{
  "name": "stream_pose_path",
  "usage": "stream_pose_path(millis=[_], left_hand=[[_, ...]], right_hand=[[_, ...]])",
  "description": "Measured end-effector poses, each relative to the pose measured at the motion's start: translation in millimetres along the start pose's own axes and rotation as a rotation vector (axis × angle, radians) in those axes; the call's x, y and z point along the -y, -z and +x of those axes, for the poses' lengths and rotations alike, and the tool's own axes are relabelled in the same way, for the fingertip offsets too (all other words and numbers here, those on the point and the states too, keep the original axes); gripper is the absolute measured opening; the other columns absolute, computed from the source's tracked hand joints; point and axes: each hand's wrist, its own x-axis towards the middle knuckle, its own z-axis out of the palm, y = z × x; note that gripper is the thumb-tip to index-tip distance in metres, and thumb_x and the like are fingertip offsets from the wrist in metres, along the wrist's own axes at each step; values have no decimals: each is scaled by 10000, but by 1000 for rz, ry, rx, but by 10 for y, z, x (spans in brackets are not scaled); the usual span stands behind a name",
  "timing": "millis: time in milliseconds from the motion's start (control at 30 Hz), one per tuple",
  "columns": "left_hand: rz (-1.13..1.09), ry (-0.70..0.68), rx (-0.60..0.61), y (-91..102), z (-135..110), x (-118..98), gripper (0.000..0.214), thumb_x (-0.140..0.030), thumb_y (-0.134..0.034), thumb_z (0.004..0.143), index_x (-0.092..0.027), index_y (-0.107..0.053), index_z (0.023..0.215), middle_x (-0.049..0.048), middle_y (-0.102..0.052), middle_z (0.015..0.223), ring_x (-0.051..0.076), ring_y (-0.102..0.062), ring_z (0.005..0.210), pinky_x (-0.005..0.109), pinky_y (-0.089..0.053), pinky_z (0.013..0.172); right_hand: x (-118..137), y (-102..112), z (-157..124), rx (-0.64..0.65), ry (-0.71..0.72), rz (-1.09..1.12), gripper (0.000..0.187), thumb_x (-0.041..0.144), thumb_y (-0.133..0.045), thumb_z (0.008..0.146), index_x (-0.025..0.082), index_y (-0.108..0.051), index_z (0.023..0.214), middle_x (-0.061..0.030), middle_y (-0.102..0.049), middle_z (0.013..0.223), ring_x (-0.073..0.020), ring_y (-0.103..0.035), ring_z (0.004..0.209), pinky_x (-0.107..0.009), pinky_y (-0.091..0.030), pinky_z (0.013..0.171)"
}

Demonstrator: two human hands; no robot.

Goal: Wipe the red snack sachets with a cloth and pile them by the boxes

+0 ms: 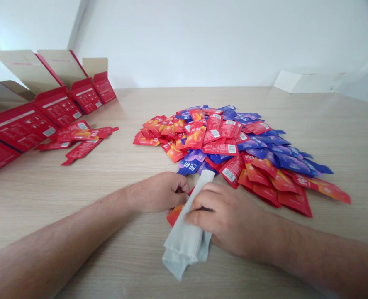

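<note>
My left hand [160, 192] is closed in a pinch on a red-orange sachet [175, 215] that lies on the wooden table near me. My right hand [224, 216] is curled round a pale grey cloth [185, 245] and presses it over that sachet, so most of the sachet is hidden. The cloth's upper end reaches toward a big heap of red and blue sachets [233, 149] just beyond both hands.
A few red sachets [78, 141] lie loose at the left. Behind them stand several open red cartons [59, 106] with raised flaps. A flat white box [308, 81] sits at the far right by the wall. The wooden table [78, 199] stretches around.
</note>
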Motion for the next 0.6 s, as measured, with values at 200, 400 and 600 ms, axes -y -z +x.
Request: stream_pose_path(millis=[200,400,600], left_hand=[[-9,6,-7,-12,0,4,156,-300,-519,853,-221,-651,878,-48,-624,635,134,-628,592,203,-426,503],[4,-2,-2,-12,7,13,164,-293,-522,846,-229,-664,895,-58,-615,630,127,-611,578,202,-404,485],[4,16,-5,-19,11,14,155,-304,-532,844,-227,-657,893,-55,-624,625,130,-612,576,205,-410,488]], right_hand=[[5,-2,-5,-35,-80,5,231,163,-658,939,192,-735,1155,-83,-680,1050,-252,-576,1016,-407,-496,888],[10,0,-14,0,7,6,210,199,-630,974,201,-731,1158,-80,-688,1038,-254,-582,1023,-415,-486,906],[-7,-2,-5,-23,-37,17,201,196,-649,962,197,-735,1144,-75,-683,1040,-248,-578,1015,-409,-483,899]])
